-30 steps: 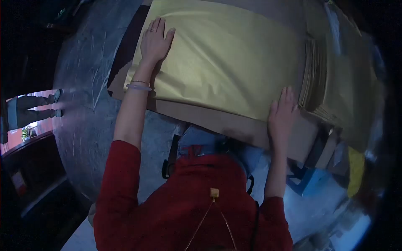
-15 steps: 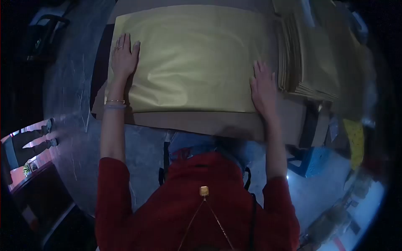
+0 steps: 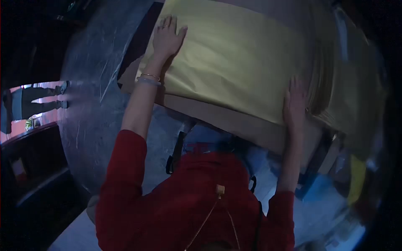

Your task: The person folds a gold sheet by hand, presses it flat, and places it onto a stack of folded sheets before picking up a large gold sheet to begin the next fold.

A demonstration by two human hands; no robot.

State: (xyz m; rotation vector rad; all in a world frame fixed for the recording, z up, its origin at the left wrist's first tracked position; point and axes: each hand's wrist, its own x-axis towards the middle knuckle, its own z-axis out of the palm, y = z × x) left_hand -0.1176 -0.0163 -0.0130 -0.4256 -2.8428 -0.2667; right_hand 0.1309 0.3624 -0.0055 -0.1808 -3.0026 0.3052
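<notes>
On apparent cardboard (image 3: 217, 111), both hands touch a golden sheet (image 3: 226, 54).

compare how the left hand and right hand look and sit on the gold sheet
The left hand wears a ring and has bands at its wrist; none show on the right hand.
The left hand's thumb spreads wide; the right hand's lies closer in.
The left hand is by the gold sheet's left edge, the right hand by its right.
Both are palm down.

Dim bluish light, dark corners, curved edges, right side blurred
</notes>
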